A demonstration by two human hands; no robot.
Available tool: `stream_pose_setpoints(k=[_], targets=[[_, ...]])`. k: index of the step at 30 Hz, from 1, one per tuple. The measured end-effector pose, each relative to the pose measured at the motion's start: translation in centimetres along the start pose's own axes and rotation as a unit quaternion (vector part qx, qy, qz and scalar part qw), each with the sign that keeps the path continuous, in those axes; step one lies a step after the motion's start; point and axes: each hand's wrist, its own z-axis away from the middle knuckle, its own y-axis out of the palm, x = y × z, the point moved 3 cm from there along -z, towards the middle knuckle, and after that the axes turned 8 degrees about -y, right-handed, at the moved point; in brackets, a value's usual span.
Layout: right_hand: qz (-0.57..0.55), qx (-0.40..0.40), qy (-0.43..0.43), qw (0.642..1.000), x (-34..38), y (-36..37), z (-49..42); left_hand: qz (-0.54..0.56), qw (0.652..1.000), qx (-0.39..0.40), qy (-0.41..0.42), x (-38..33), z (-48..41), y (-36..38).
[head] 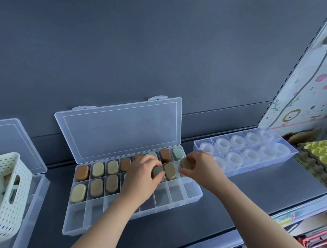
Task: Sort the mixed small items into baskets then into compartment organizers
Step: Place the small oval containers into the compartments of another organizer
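Compartment organizer [77, 217], middle row: filling under way.
Left hand [142, 172] pinches a grey-green oval case [158, 172] and right hand [199, 167] a tan oval case [185, 163], both over the right-end cells. Best seated face-up, one per cell.

From where I stand no lettering is readable; the coloured strip [284, 219] on the shelf's [254, 187] front edge is too blurred.

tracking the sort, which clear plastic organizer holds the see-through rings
The lidless clear plastic organizer on the far right: its compartments hold translucent rings. The middle organizer, its lid raised, holds coloured oval blocks instead.
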Motion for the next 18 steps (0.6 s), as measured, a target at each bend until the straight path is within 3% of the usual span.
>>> stream_pose_setpoints(k=[9,13,18], targets=[[0.079,0.02,-0.019,0.996,1.1,1.0,0.6,-0.036,0.999,0.021,-0.027,1.0,1.2,-1.0],[0.096,-0.024,-0.086,0.991,5.1,0.8,0.8,-0.026,0.999,-0.009,-0.04,2.0,2.4,-3.9],[0.045,-0.019,-0.2,0.979,14.1,2.9,1.3,0.01,0.995,-0.07,-0.068,5.6,6.4,-10.5]])
